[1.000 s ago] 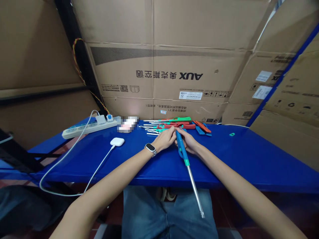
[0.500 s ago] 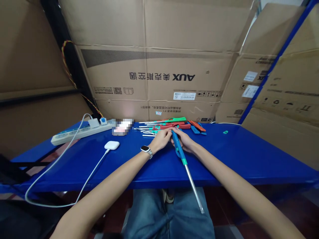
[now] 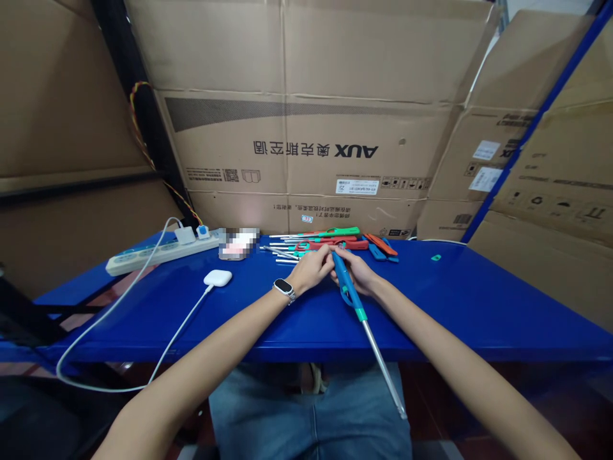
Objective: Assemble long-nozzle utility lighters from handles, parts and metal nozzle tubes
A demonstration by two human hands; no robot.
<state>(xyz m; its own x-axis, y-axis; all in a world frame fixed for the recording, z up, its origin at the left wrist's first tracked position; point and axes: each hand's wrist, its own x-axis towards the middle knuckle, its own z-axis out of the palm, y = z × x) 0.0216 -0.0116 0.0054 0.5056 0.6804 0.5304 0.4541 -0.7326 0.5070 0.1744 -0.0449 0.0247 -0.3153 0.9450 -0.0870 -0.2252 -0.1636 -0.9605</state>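
Slanting over the near edge of the table (image 3: 460, 300), the blue lighter (image 3: 348, 291) looks light and stiff, best held by its handle (image 3: 341, 271), where the fingers of the right hand (image 3: 363, 273) wrap it, not the slick metal tube (image 3: 382, 364); whether those of the left hand (image 3: 312, 268) pinch anything is hidden

The scene is viewed from the wearer's head (one camera only), forward and down: an AUX air-conditioner carton (image 3: 359, 118) is faced across the upper frame, the blue tabletop (image 3: 454, 300) is overlooked mid-frame, and jeans (image 3: 272, 415) are caught close at bottom centre.
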